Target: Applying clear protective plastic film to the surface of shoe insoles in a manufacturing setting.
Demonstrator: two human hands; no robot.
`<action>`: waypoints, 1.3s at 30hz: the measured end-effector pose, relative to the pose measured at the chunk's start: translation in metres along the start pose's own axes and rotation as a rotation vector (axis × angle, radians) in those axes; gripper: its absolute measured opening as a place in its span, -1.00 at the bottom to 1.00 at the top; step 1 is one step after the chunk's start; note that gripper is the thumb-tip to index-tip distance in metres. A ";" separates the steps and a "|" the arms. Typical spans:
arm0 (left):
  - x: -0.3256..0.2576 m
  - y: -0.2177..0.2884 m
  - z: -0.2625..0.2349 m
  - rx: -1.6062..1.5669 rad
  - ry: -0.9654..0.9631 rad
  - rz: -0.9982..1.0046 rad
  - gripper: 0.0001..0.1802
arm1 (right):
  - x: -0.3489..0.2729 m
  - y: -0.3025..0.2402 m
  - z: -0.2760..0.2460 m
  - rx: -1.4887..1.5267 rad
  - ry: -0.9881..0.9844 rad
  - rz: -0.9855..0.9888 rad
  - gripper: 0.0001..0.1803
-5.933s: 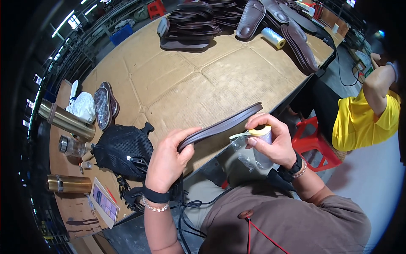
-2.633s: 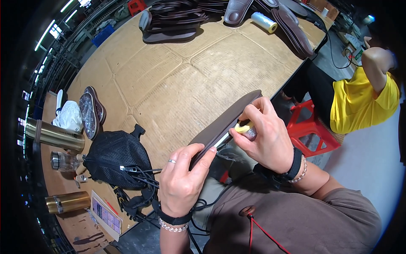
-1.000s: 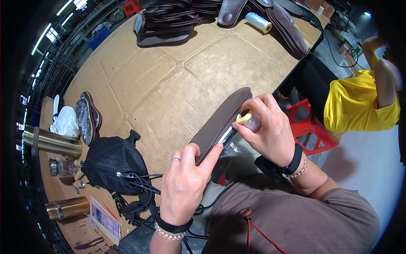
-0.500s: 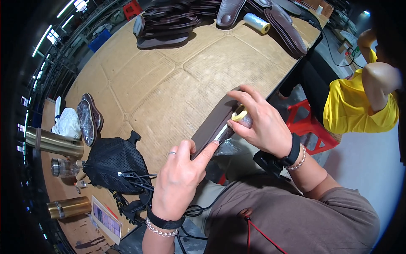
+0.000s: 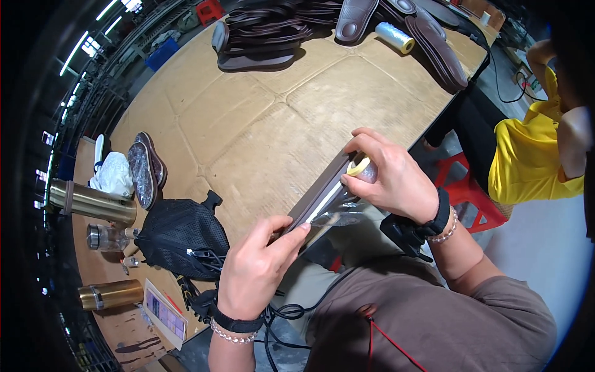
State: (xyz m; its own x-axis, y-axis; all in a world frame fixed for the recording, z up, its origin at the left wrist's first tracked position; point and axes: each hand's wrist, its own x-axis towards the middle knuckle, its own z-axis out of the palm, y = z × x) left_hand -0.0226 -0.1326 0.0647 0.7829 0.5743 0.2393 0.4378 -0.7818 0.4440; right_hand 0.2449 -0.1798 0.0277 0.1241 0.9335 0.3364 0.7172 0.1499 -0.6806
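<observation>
Dark brown insole (image 5: pixel 317 187) is held tilted on edge above the table's near edge, a pale strip showing along its side. I cannot tell whether it is one or a stacked pair. My left hand (image 5: pixel 259 265) pinches its lower end between thumb and fingers. My right hand (image 5: pixel 401 180) is closed around a small roll of clear film (image 5: pixel 367 172) with a yellow core, its fingers reaching over the insole's upper end. Loose clear film (image 5: pixel 343 214) hangs along the insole's near side, between the hands.
Piled brown insoles (image 5: pixel 263 46) and another film roll (image 5: pixel 395 38) lie on the cardboard-covered table's (image 5: pixel 248 124) far side. At left are wrapped insoles (image 5: pixel 144 170), a black mesh bag (image 5: pixel 180 239), flasks (image 5: pixel 111 294) and a glass jar (image 5: pixel 105 237). A person in yellow (image 5: pixel 527 155) sits at right.
The insole has turned more onto its edge, showing more of the pale strip. More film now spreads between my hands. The whole view has shifted slightly, moving the table rightward in the picture.
</observation>
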 end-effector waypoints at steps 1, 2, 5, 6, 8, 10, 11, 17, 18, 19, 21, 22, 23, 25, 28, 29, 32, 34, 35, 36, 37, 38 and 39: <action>-0.002 -0.001 -0.001 -0.011 0.011 -0.010 -0.61 | 0.001 0.000 0.000 -0.008 -0.013 0.016 -0.62; -0.004 -0.002 -0.001 -0.008 0.009 -0.013 -0.61 | 0.001 0.000 0.001 -0.004 -0.014 0.016 -0.62; -0.009 -0.003 -0.004 0.034 0.042 0.027 -0.55 | 0.004 0.000 0.001 -0.003 -0.002 0.014 -0.62; -0.010 0.000 -0.007 0.063 0.023 -0.003 -0.52 | 0.005 -0.001 0.001 -0.002 -0.003 0.013 -0.62; -0.006 0.010 -0.015 0.093 0.005 -0.032 -0.50 | 0.007 -0.002 0.001 -0.002 -0.003 0.012 -0.63; 0.001 0.025 -0.019 0.156 -0.039 -0.153 -0.49 | 0.008 -0.002 0.001 -0.013 -0.009 0.027 -0.62; 0.005 0.028 -0.016 0.157 -0.039 -0.154 -0.49 | 0.009 -0.003 0.000 -0.011 -0.010 0.026 -0.62; 0.021 0.028 0.006 0.193 -0.086 -0.071 -0.35 | 0.009 -0.003 0.002 0.016 -0.019 0.077 -0.62; 0.023 0.027 0.008 0.171 -0.099 -0.076 -0.34 | 0.009 -0.002 0.003 0.012 -0.004 0.042 -0.63; 0.025 0.027 0.009 0.167 -0.102 -0.071 -0.34 | 0.009 -0.001 0.004 0.008 0.011 0.007 -0.63; 0.028 0.028 0.011 0.114 -0.115 -0.100 -0.33 | 0.009 -0.001 0.003 0.008 0.010 0.006 -0.63; 0.030 0.028 0.012 0.110 -0.117 -0.100 -0.33 | 0.009 -0.001 0.003 0.011 0.003 0.010 -0.63; 0.031 0.028 0.013 0.120 -0.123 -0.104 -0.30 | 0.009 -0.001 0.004 0.015 -0.005 0.014 -0.62; 0.035 0.029 0.014 0.125 -0.129 -0.108 -0.28 | 0.010 -0.002 0.004 0.012 -0.008 0.026 -0.62; 0.042 0.029 0.014 0.127 -0.173 -0.141 -0.21 | 0.011 -0.002 0.003 0.009 -0.011 0.044 -0.59; 0.042 0.027 0.015 0.130 -0.178 -0.150 -0.19 | 0.011 -0.001 0.003 0.009 -0.011 0.052 -0.56; 0.042 0.026 0.017 0.145 -0.191 -0.168 -0.17 | 0.012 0.004 0.000 0.001 -0.030 -0.019 -0.47; 0.041 0.025 0.018 0.157 -0.199 -0.177 -0.16 | 0.011 0.008 -0.004 0.007 -0.050 -0.065 -0.43; 0.040 0.024 0.019 0.172 -0.195 -0.171 -0.16 | 0.010 0.010 -0.006 0.019 -0.069 -0.109 -0.40; 0.039 0.024 0.020 0.187 -0.192 -0.165 -0.16 | 0.009 0.007 -0.012 0.111 -0.170 0.000 -0.38; 0.039 0.024 0.020 0.184 -0.190 -0.165 -0.16 | 0.009 0.008 -0.013 0.107 -0.172 0.000 -0.38; 0.038 0.024 0.021 0.180 -0.189 -0.171 -0.16 | 0.009 0.009 -0.012 0.129 -0.173 0.012 -0.42; 0.038 0.024 0.021 0.177 -0.188 -0.177 -0.16 | 0.009 0.010 -0.012 0.151 -0.173 0.023 -0.46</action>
State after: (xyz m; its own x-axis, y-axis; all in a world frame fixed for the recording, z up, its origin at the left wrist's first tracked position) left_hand 0.0271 -0.1342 0.0662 0.7486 0.6630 0.0003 0.6317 -0.7134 0.3032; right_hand 0.2617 -0.1736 0.0317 0.0108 0.9773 0.2118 0.6028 0.1626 -0.7811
